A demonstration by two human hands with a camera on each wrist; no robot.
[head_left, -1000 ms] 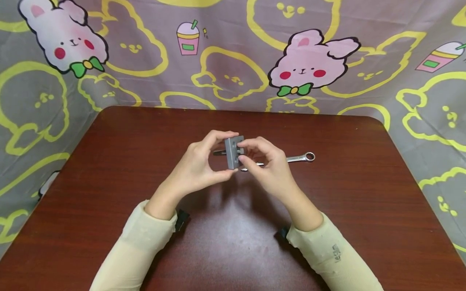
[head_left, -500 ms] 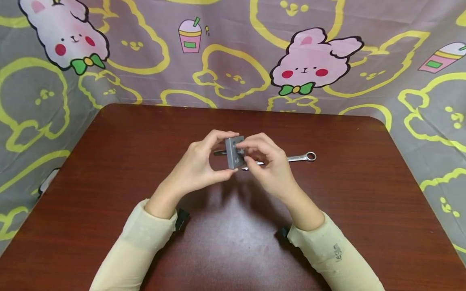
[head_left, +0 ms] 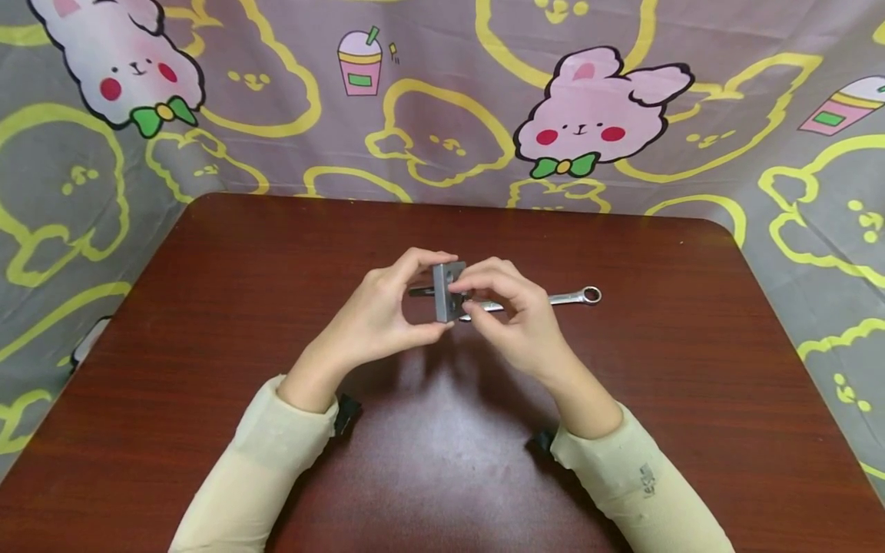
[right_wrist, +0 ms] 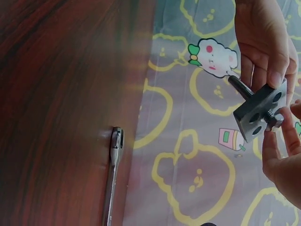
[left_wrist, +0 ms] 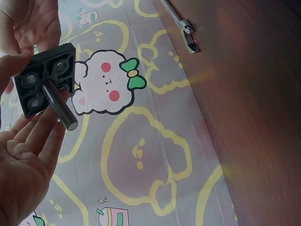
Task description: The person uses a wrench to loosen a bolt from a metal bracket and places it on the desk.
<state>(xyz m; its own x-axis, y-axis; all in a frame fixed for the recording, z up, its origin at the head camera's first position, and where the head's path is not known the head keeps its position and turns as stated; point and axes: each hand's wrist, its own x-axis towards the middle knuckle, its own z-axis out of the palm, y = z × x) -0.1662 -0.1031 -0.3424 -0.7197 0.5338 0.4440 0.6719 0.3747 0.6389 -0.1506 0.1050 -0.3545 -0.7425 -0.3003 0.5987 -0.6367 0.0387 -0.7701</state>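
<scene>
Above the middle of the table my left hand (head_left: 369,311) holds a square grey metal plate (head_left: 440,296) by its opposite edges, thumb below and fingers on top. Several round holes pierce the plate near its corners. A bolt (left_wrist: 60,107) runs through the plate's centre, its threaded shank sticking out on the left hand's side. On the other face, my right hand (head_left: 522,311) pinches the hex head (right_wrist: 276,120) between thumb and fingers. In the right wrist view the head stands a little off the plate's face. The fingers partly hide it in the head view.
A silver combination wrench (head_left: 570,298) lies on the dark red-brown table (head_left: 221,307) behind the right hand, its open end partly covered by the fingers. A patterned cloth (head_left: 442,100) hangs round the table's back and sides.
The right fingertips have shifted around the bolt head, the index finger now lower across it. The plate and both hands have moved slightly to the right. The wrench has stayed put.
</scene>
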